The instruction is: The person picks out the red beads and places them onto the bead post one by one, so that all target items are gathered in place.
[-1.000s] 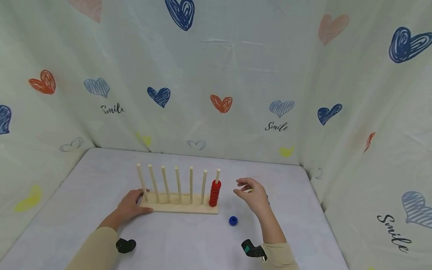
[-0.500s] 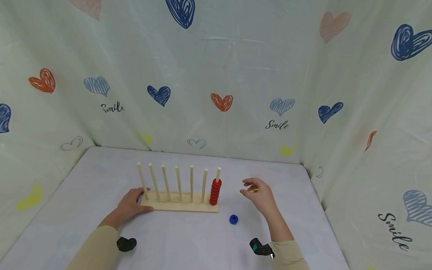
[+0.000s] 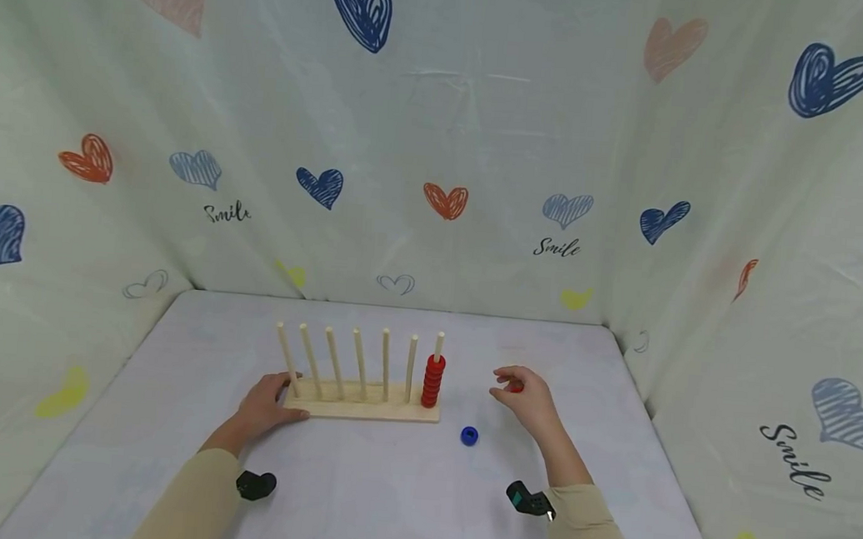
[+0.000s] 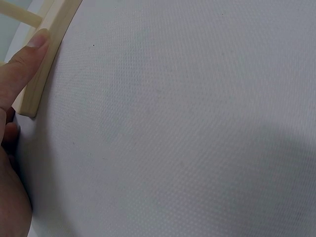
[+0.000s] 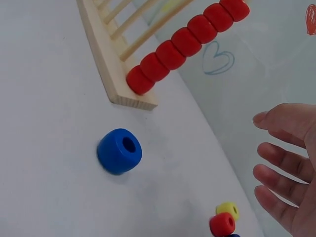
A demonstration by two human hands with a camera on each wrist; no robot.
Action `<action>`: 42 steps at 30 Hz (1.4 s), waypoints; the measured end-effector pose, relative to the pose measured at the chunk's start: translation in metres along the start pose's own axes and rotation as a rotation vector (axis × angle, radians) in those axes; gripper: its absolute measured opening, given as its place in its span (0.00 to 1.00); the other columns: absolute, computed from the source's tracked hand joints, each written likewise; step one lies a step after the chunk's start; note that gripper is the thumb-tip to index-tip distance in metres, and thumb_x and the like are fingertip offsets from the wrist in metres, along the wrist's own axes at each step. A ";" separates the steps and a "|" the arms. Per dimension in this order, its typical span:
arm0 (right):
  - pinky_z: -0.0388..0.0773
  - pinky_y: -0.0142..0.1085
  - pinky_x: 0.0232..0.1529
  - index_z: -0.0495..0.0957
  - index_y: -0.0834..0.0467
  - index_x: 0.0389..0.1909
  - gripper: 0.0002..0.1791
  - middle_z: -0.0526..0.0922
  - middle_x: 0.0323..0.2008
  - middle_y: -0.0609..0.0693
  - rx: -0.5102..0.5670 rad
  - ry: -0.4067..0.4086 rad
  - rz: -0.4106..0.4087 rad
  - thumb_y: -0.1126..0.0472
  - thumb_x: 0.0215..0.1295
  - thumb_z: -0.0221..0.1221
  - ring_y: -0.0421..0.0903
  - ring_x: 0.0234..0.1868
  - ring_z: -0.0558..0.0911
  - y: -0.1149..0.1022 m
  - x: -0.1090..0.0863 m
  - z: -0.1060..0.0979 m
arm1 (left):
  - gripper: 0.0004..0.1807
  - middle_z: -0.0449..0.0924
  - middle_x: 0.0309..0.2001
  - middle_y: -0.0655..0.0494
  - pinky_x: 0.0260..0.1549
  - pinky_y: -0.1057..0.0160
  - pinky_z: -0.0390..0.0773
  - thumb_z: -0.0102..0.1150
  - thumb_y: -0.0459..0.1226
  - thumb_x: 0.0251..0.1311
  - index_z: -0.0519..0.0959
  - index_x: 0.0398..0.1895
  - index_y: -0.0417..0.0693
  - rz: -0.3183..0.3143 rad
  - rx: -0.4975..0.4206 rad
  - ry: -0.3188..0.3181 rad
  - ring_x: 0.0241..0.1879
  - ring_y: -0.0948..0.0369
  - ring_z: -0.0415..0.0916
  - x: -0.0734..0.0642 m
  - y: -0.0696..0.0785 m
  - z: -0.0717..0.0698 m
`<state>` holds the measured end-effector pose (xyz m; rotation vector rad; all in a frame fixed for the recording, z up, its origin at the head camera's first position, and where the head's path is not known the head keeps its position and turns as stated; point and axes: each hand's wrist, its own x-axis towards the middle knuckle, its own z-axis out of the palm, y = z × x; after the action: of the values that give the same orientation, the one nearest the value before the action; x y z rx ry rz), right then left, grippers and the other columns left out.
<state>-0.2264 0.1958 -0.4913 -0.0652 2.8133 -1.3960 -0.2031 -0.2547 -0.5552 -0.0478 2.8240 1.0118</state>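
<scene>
A wooden peg rack (image 3: pixel 365 413) with a row of upright pegs stands on the table. Red beads (image 3: pixel 433 381) are stacked on its rightmost peg. My left hand (image 3: pixel 264 406) grips the rack's left end, the thumb (image 4: pixel 29 57) on its front side and the other fingers partly hidden behind. To the right of the rack, my right hand (image 3: pixel 532 402) hovers with its fingers apart; the right wrist view shows nothing in it. Near it lie a yellow bead (image 5: pixel 226 209), a loose red bead (image 5: pixel 221 225) and part of a dark blue one (image 5: pixel 233 235).
A single blue bead (image 3: pixel 469 436) lies on the table (image 3: pixel 371 491) in front of the rack's right end. Curtains (image 3: pixel 486 140) printed with hearts hang behind and at both sides of the table.
My right hand has moved rightward, away from the rack. Red now shows between its fingers in the head view, where yellow showed before. My left hand has stayed on the rack.
</scene>
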 end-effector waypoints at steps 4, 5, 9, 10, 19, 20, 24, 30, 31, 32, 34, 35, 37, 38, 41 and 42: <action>0.74 0.38 0.37 0.80 0.66 0.49 0.18 0.81 0.40 0.60 -0.004 0.004 -0.005 0.66 0.57 0.68 0.49 0.37 0.75 0.005 0.000 0.000 | 0.45 0.66 0.60 0.31 0.58 0.38 0.63 0.76 0.47 0.48 0.66 0.65 0.34 0.004 0.004 0.002 0.59 0.39 0.63 0.001 0.000 0.000; 0.74 0.38 0.37 0.80 0.66 0.48 0.18 0.81 0.40 0.60 -0.006 0.006 -0.009 0.66 0.57 0.68 0.49 0.37 0.75 0.006 0.000 0.000 | 0.45 0.66 0.60 0.31 0.58 0.38 0.63 0.76 0.47 0.48 0.66 0.65 0.34 0.004 0.006 0.002 0.59 0.39 0.63 0.001 0.000 0.000; 0.75 0.40 0.38 0.80 0.67 0.48 0.18 0.81 0.40 0.61 -0.021 0.016 -0.010 0.67 0.57 0.68 0.49 0.38 0.76 0.011 0.000 0.000 | 0.45 0.66 0.60 0.31 0.59 0.39 0.63 0.75 0.47 0.48 0.65 0.65 0.34 0.000 0.008 0.001 0.59 0.39 0.63 0.002 0.000 0.000; 0.75 0.40 0.39 0.80 0.67 0.48 0.18 0.81 0.41 0.60 -0.027 0.018 -0.002 0.67 0.57 0.68 0.50 0.39 0.76 0.013 0.001 0.000 | 0.45 0.65 0.60 0.32 0.59 0.39 0.63 0.75 0.47 0.48 0.65 0.66 0.34 -0.004 0.006 0.001 0.60 0.39 0.63 0.002 -0.001 0.001; 0.77 0.41 0.40 0.80 0.64 0.50 0.18 0.80 0.43 0.56 -0.064 0.034 0.070 0.66 0.58 0.67 0.51 0.41 0.76 0.023 0.005 -0.002 | 0.45 0.66 0.59 0.32 0.58 0.39 0.64 0.76 0.46 0.48 0.65 0.65 0.34 0.002 -0.001 0.004 0.58 0.39 0.64 0.003 -0.001 0.000; 0.77 0.41 0.40 0.80 0.64 0.50 0.18 0.80 0.43 0.56 -0.062 0.034 0.075 0.66 0.58 0.67 0.51 0.41 0.76 0.024 0.005 -0.002 | 0.45 0.66 0.59 0.32 0.58 0.39 0.64 0.76 0.46 0.48 0.65 0.65 0.34 0.001 0.000 0.004 0.58 0.40 0.64 0.002 -0.001 0.000; 0.77 0.40 0.39 0.79 0.66 0.50 0.18 0.80 0.43 0.57 -0.062 0.037 0.077 0.66 0.58 0.67 0.50 0.40 0.76 0.027 0.006 -0.001 | 0.45 0.66 0.59 0.32 0.58 0.39 0.64 0.75 0.46 0.48 0.65 0.65 0.33 0.001 0.001 0.003 0.58 0.39 0.64 0.002 0.001 -0.001; 0.76 0.40 0.38 0.79 0.67 0.50 0.19 0.78 0.45 0.59 -0.083 0.056 0.067 0.66 0.58 0.67 0.51 0.40 0.76 0.038 0.011 0.000 | 0.44 0.66 0.59 0.31 0.57 0.39 0.65 0.75 0.44 0.49 0.65 0.65 0.33 0.008 -0.001 0.009 0.58 0.39 0.65 -0.001 0.003 -0.002; 0.76 0.40 0.38 0.79 0.67 0.50 0.19 0.78 0.45 0.59 -0.084 0.061 0.068 0.66 0.58 0.67 0.51 0.41 0.76 0.040 0.012 0.000 | 0.44 0.66 0.59 0.31 0.58 0.39 0.65 0.75 0.44 0.49 0.65 0.65 0.33 0.008 -0.002 0.010 0.58 0.39 0.64 -0.001 0.004 -0.002; 0.76 0.40 0.38 0.79 0.67 0.50 0.19 0.78 0.45 0.59 -0.085 0.064 0.069 0.66 0.58 0.67 0.51 0.41 0.76 0.041 0.013 0.000 | 0.43 0.66 0.59 0.31 0.58 0.39 0.65 0.75 0.44 0.49 0.66 0.65 0.33 0.007 -0.004 0.010 0.58 0.39 0.64 -0.001 0.004 -0.002; 0.76 0.40 0.38 0.79 0.67 0.49 0.18 0.78 0.45 0.59 -0.083 0.071 0.069 0.66 0.58 0.67 0.51 0.41 0.76 0.044 0.014 0.001 | 0.43 0.66 0.59 0.31 0.57 0.39 0.65 0.75 0.44 0.49 0.66 0.65 0.33 0.011 -0.005 0.010 0.58 0.39 0.65 -0.001 0.005 -0.002; 0.76 0.40 0.39 0.79 0.66 0.49 0.18 0.78 0.45 0.59 -0.080 0.073 0.074 0.66 0.58 0.67 0.51 0.41 0.75 0.045 0.015 0.001 | 0.43 0.66 0.59 0.31 0.57 0.39 0.65 0.75 0.44 0.49 0.66 0.64 0.32 0.014 -0.005 0.011 0.58 0.39 0.65 -0.001 0.005 -0.003; 0.76 0.40 0.38 0.79 0.67 0.49 0.18 0.78 0.45 0.59 -0.078 0.073 0.073 0.66 0.58 0.67 0.52 0.40 0.75 0.047 0.016 0.001 | 0.43 0.67 0.59 0.31 0.58 0.39 0.65 0.75 0.43 0.49 0.66 0.64 0.33 0.014 -0.014 0.011 0.58 0.39 0.64 -0.001 0.005 -0.002; 0.76 0.40 0.38 0.79 0.67 0.49 0.18 0.77 0.45 0.59 -0.078 0.073 0.077 0.66 0.58 0.67 0.52 0.40 0.75 0.048 0.016 0.001 | 0.43 0.66 0.59 0.31 0.58 0.39 0.64 0.75 0.43 0.49 0.66 0.65 0.33 0.013 -0.018 0.009 0.58 0.39 0.64 -0.001 0.005 -0.003; 0.76 0.39 0.38 0.79 0.67 0.49 0.18 0.77 0.45 0.59 -0.082 0.069 0.093 0.67 0.58 0.67 0.52 0.41 0.75 0.050 0.017 0.001 | 0.43 0.66 0.60 0.31 0.59 0.39 0.63 0.75 0.44 0.50 0.66 0.65 0.33 0.011 -0.016 0.005 0.59 0.38 0.63 -0.002 0.005 -0.002; 0.76 0.39 0.38 0.79 0.68 0.49 0.19 0.77 0.45 0.60 -0.084 0.067 0.096 0.67 0.58 0.67 0.52 0.41 0.74 0.051 0.017 0.002 | 0.43 0.65 0.60 0.31 0.60 0.39 0.63 0.75 0.44 0.50 0.66 0.65 0.33 0.006 -0.020 0.003 0.60 0.38 0.63 -0.002 0.004 -0.002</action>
<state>-0.2452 0.2248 -0.5329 0.1172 2.8852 -1.2834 -0.2018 -0.2525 -0.5506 -0.0432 2.8189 1.0416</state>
